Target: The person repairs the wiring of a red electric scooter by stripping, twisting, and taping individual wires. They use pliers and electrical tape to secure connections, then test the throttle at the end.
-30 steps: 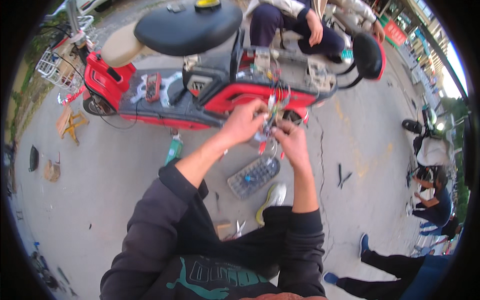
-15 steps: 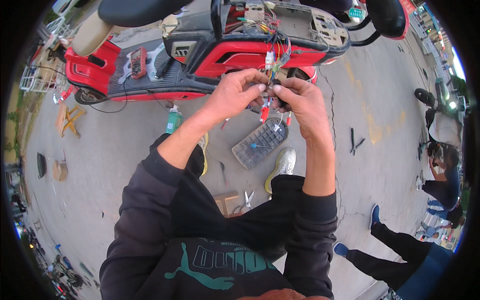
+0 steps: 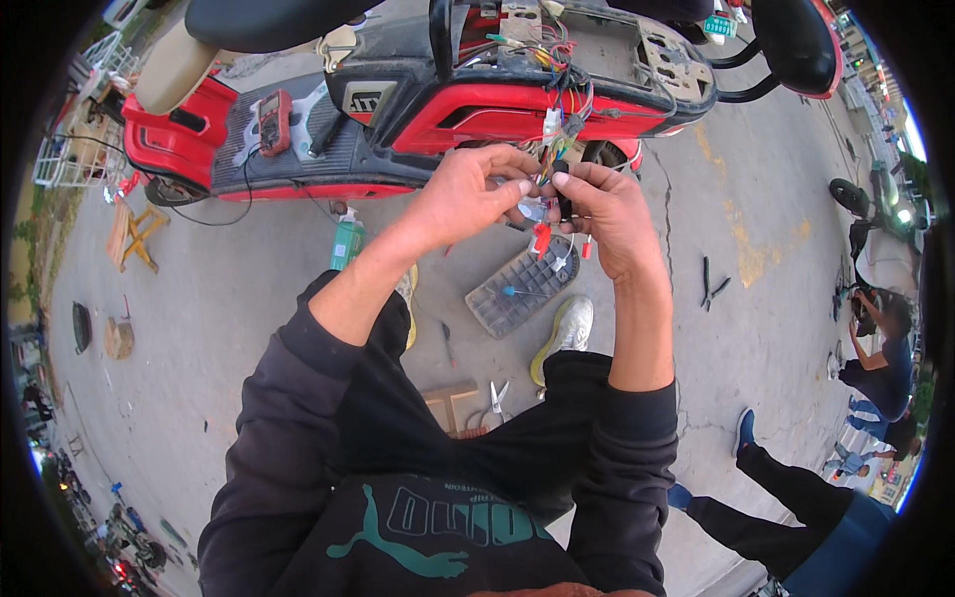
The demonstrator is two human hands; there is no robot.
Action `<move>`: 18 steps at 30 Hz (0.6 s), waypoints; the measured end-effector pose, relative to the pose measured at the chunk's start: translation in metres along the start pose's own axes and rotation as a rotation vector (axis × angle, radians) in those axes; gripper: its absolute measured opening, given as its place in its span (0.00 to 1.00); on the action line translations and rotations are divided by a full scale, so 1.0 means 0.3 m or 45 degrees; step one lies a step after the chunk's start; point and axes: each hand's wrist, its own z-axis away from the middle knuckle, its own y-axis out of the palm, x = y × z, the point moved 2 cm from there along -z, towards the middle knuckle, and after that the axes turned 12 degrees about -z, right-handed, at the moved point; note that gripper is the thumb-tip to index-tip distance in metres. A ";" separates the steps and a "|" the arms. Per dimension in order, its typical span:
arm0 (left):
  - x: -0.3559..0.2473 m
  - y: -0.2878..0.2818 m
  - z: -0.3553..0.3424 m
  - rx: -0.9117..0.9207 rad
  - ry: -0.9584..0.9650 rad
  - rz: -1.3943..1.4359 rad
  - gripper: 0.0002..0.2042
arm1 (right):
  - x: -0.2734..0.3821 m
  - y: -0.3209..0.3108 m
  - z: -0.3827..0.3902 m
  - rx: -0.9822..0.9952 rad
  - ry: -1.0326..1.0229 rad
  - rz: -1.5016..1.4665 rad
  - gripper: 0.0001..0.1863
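Both my hands are raised at the side of a red scooter [image 3: 517,111] with its seat area opened. A wire bundle [image 3: 572,98] of several colours hangs down from it. My left hand [image 3: 476,195] pinches the bundle's lower end between thumb and fingers. Close beside it, my right hand [image 3: 612,211] is closed on the same wires, a small dark piece showing under its fingers that I cannot make out. A white connector [image 3: 552,123] sits just above my fingertips. Below them dangle a red connector [image 3: 541,239] and thin wires with small plugs.
A grey ribbed cover [image 3: 512,291] lies between my feet, a blue-tipped piece on it. Scissors [image 3: 496,400] and pliers [image 3: 712,283] are on the ground. A red multimeter [image 3: 272,123] rests on the footboard near a green bottle [image 3: 347,239]. A person's legs [image 3: 761,517] are at right.
My right hand has shifted slightly right and down, drawing a little away from the left. More of the coloured wires now shows between them. The view has moved slightly.
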 end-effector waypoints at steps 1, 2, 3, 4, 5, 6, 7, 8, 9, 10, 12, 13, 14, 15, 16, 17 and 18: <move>-0.017 0.003 0.005 0.004 -0.009 -0.016 0.14 | 0.001 0.000 0.000 -0.016 0.006 -0.030 0.09; -0.027 0.005 0.004 0.008 -0.018 -0.031 0.14 | 0.001 0.000 -0.002 -0.021 -0.006 -0.014 0.09; -0.024 0.004 0.001 0.006 -0.033 -0.046 0.14 | 0.000 0.004 -0.004 -0.022 -0.019 0.000 0.09; -0.016 0.005 -0.005 0.004 -0.049 -0.060 0.14 | 0.000 0.007 -0.006 -0.024 -0.033 0.014 0.09; -0.011 0.005 -0.011 0.003 -0.064 -0.074 0.13 | 0.004 0.007 -0.006 -0.009 -0.029 0.012 0.09; -0.009 0.007 -0.013 0.014 -0.069 -0.056 0.13 | 0.007 0.003 -0.005 0.007 -0.019 0.007 0.09; -0.008 0.010 -0.016 0.027 -0.074 -0.038 0.13 | 0.008 0.004 -0.004 0.023 -0.009 0.002 0.08; -0.006 0.009 -0.017 0.039 -0.079 -0.020 0.13 | 0.008 0.008 -0.003 0.022 -0.008 0.015 0.08; 0.006 0.006 -0.022 0.019 -0.074 -0.025 0.13 | 0.008 0.009 -0.002 0.021 -0.008 0.030 0.08; 0.020 0.002 -0.027 -0.001 -0.070 -0.030 0.12 | 0.004 0.011 -0.003 0.020 -0.008 0.044 0.08; 0.022 0.006 -0.028 -0.020 -0.074 -0.035 0.12 | -0.005 0.007 -0.016 0.010 -0.045 0.057 0.08; 0.009 0.014 -0.025 -0.018 -0.082 -0.036 0.12 | -0.011 0.001 -0.020 0.001 -0.068 0.067 0.08; -0.001 0.021 -0.022 -0.018 -0.090 -0.036 0.12 | -0.028 -0.010 -0.022 -0.013 -0.067 0.060 0.09; -0.001 0.030 -0.020 -0.019 -0.079 0.012 0.11 | -0.030 -0.010 -0.024 -0.017 -0.080 0.091 0.09; 0.009 0.040 -0.019 -0.019 -0.069 0.060 0.11 | -0.029 -0.009 -0.025 -0.021 -0.092 0.121 0.09; 0.010 0.044 -0.020 -0.019 -0.059 0.109 0.11 | -0.020 -0.013 -0.025 -0.026 -0.105 0.151 0.09; 0.014 0.034 -0.012 -0.004 -0.062 0.061 0.13 | -0.024 -0.013 -0.027 -0.013 -0.087 0.127 0.10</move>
